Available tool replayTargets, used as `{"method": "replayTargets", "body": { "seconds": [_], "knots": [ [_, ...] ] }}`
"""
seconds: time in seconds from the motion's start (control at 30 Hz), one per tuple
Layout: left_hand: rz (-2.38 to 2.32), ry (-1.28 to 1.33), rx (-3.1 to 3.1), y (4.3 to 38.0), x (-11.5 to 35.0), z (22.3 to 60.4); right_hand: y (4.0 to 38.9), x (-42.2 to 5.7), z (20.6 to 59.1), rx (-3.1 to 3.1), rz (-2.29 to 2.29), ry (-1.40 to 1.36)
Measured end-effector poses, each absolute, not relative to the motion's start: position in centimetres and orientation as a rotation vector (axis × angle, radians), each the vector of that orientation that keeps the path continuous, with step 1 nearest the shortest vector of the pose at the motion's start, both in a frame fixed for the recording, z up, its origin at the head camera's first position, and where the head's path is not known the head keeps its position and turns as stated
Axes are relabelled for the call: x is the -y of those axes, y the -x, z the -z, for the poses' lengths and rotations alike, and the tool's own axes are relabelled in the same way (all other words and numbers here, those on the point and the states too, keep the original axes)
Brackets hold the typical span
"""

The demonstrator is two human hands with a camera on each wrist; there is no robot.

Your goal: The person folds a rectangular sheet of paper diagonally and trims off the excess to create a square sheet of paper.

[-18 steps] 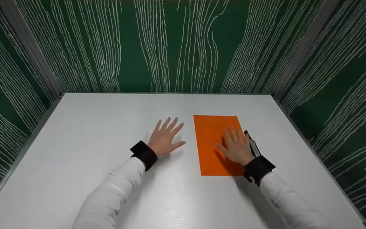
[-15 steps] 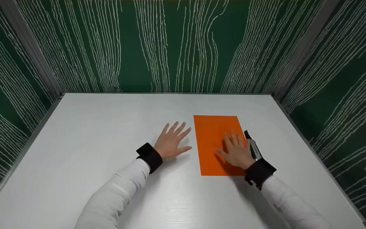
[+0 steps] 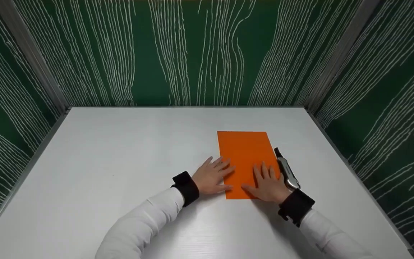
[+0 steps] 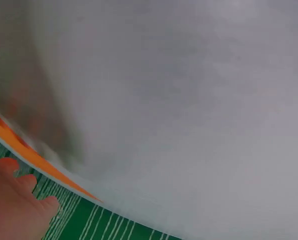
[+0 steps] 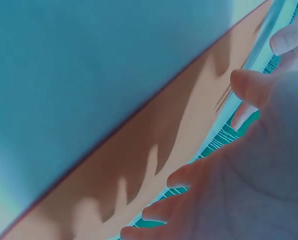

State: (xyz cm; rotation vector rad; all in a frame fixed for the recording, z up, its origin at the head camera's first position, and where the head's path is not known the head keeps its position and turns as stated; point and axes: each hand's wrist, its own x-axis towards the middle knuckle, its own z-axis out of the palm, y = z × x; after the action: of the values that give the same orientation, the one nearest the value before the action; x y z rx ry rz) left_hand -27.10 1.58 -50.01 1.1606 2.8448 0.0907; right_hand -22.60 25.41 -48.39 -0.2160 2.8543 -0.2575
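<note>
An orange sheet of paper (image 3: 243,147) lies flat on the white table. My left hand (image 3: 210,176) has its spread fingers over the sheet's left edge. Over the lower right part is my right hand (image 3: 270,187), fingers spread and straight. The right wrist view shows this hand (image 5: 239,175) palm down above the paper (image 5: 199,125), casting a shadow on it; the left hand's fingers (image 5: 289,42) show beyond. Along the sheet's right edge lies a slim black and silver tool (image 3: 288,172), partly behind the right hand; its kind is unclear. Neither hand grips anything.
The white table (image 3: 120,144) stretches around the sheet, with bare surface to the left. Green panels (image 3: 149,54) with white wavy lines stand at the back and both sides, joined by grey posts (image 3: 31,54). Both wrists wear black bands (image 3: 185,189).
My left hand has moved right and toward me, reaching over the paper's left edge. The right hand has slid slightly toward me, uncovering more of the tool. The sheet lies as before.
</note>
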Motion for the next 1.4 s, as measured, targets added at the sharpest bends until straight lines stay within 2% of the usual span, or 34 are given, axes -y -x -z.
{"method": "replayTargets", "body": {
  "seconds": [0.87,1.4],
  "knots": [
    [-0.103,-1.113,-2.758,27.3,-1.1,50.5,22.3,-24.8,48.7,-2.776,0.276,0.229],
    [-0.174,-1.036,-2.722,27.3,2.4,49.6,23.0,-23.7,48.8,-2.678,0.332,0.559]
  ]
}}
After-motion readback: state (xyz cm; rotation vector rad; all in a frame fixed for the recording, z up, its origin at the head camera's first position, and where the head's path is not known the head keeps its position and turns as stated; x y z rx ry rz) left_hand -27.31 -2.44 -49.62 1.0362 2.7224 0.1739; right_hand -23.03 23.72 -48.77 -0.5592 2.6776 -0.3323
